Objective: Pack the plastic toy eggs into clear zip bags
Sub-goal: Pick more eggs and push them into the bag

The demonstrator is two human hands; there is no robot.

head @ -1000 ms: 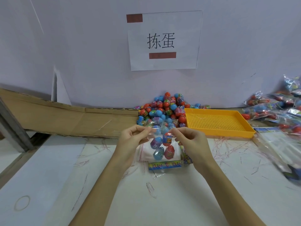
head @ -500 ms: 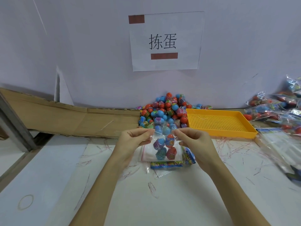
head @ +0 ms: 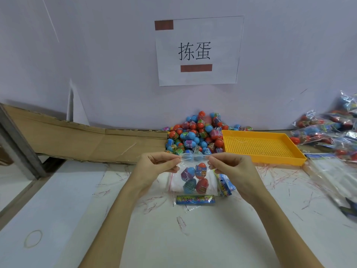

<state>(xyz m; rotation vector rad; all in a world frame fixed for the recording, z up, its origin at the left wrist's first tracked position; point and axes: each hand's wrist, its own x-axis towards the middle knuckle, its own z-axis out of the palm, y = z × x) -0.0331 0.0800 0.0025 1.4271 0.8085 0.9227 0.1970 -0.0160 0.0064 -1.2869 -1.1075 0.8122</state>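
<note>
Pinching top strip of zip bag (head: 193, 176) at both ends: left hand (head: 154, 167) thumb and forefinger on left corner, right hand (head: 231, 169) on right corner; bag hangs over table (head: 193, 238), four toy eggs (head: 194, 178) inside; risk: seal left partly open (middle stretch unpressed), eggs spill; weight may pull slippery film from pinch; loose egg pile (head: 195, 132) near behind.

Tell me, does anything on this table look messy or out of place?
Yes. Thin red plastic strips lie scattered over the white table, like packing litter. The torn brown cardboard sheet at the back has a ragged edge. The held clear zip bag looks fine.
</note>
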